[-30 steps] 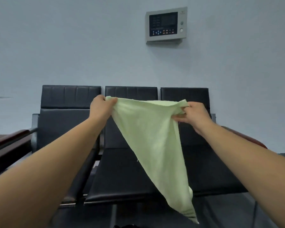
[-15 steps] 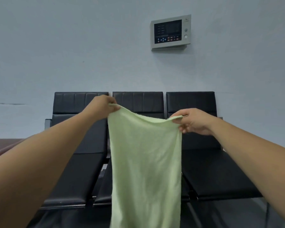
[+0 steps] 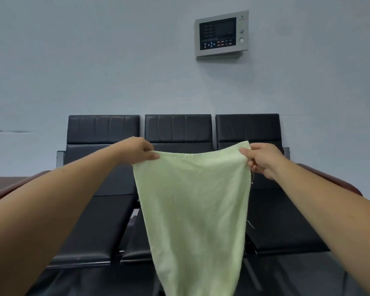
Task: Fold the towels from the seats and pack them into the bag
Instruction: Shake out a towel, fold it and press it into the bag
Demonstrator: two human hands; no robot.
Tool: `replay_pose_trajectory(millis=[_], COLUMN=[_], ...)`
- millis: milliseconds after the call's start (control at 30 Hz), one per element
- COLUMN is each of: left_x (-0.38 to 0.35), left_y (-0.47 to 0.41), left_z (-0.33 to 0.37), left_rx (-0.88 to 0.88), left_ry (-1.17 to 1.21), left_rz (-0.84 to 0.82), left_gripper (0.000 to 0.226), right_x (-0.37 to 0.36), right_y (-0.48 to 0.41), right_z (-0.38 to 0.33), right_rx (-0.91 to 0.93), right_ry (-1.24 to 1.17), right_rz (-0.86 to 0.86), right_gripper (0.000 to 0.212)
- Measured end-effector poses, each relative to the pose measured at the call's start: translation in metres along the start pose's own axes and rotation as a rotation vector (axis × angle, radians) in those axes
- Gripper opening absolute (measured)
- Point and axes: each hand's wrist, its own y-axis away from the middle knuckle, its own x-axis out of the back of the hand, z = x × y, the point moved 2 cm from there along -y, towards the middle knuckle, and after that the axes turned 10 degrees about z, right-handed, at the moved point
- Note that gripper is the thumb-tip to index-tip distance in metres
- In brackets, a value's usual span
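- Both bare forearms are stretched forward and slightly upward, the hands held apart at about the same height in front of the seat backs.
- The left hand (image 3: 140,151) is seen from the back, its fingers curled down and its thumb closed against them, so that the towel's upper left corner is pinched.
- The right hand (image 3: 263,160) is turned inward; the upper right corner is gripped between its thumb and bent fingers.
- The towel (image 3: 197,210) is held in the air between the two hands, its top edge sagging a little, and it hangs in front of the middle seat, narrowing towards the lower edge of the view.
- The towel is made of pale green cloth with a fine, soft nap; loose threads are seen along its right edge.
- The seats (image 3: 282,221) form a row of three, padded in smooth black leather-like material, with vertical stitched panels across the tops of the backs.
- A curved reddish-brown armrest (image 3: 338,180) is seen at the right end of the row.
- A grey rectangular wall panel (image 3: 221,35) with a dark screen, small blue and red buttons and two round knobs is mounted above; its markings are too small to be read.
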Motion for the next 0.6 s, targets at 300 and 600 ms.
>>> replay_pose_trajectory(millis=[300,600], left_x=[-0.019,-0.031], left_y=[-0.003,-0.011], left_z=[0.019,0.039], left_rx=[0.21,0.048], left_ry=[1.065,1.092], left_rz=[-0.112,-0.191], left_gripper=[0.007,0.022], right_x=[-0.018,-0.067], right_y=[-0.008,0.03], right_z=[0.002,-0.02], right_rx=[0.05,0.454], right_ry=[-0.033,0.184], right_rz=[0.071,-0.069], right_gripper=[0.033,0.025])
